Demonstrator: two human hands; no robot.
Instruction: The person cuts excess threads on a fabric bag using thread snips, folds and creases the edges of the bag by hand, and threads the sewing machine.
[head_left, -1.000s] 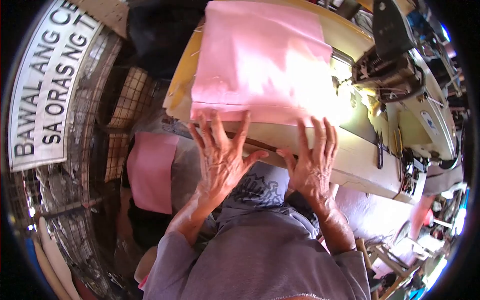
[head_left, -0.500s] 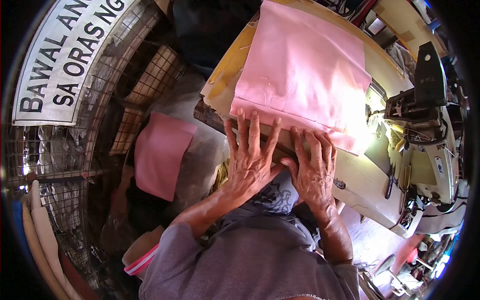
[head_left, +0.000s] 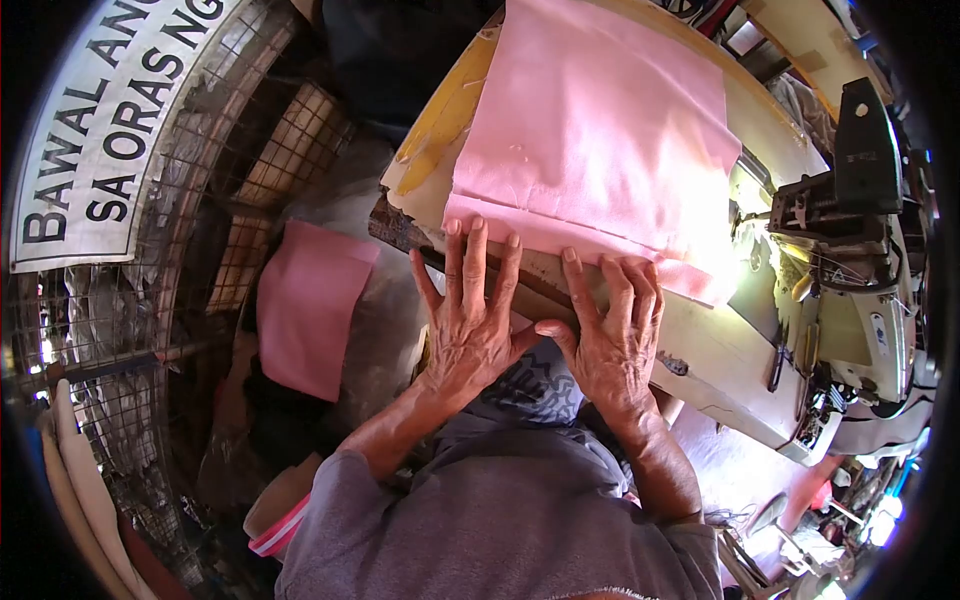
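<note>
A pink cloth (head_left: 600, 130) lies flat on the worn table (head_left: 720, 385), with a folded or seamed band along its near edge. My left hand (head_left: 472, 315) is spread, its fingertips on the left part of that band and its thumb pointing right. Beside it my right hand (head_left: 610, 335) rests with fingers apart at the base, fingertips at the band's middle. Neither hand grips anything. To the right of the cloth stands a sewing machine (head_left: 860, 320), its lamp lighting the cloth's right side brightly.
Another pink cloth piece (head_left: 312, 310) hangs or lies lower left of the table. Wire mesh (head_left: 120, 400) and a lettered sign (head_left: 105, 130) are at the left. A dark slim tool (head_left: 777, 367) lies near the machine. Rolled material (head_left: 85, 480) stands at the lower left.
The view has shifted, so the cloth and machine appear farther right than in the oldest frame. Since the middle frame, my left hand has slid slightly left along the edge, leaving a wider gap between the hands.
</note>
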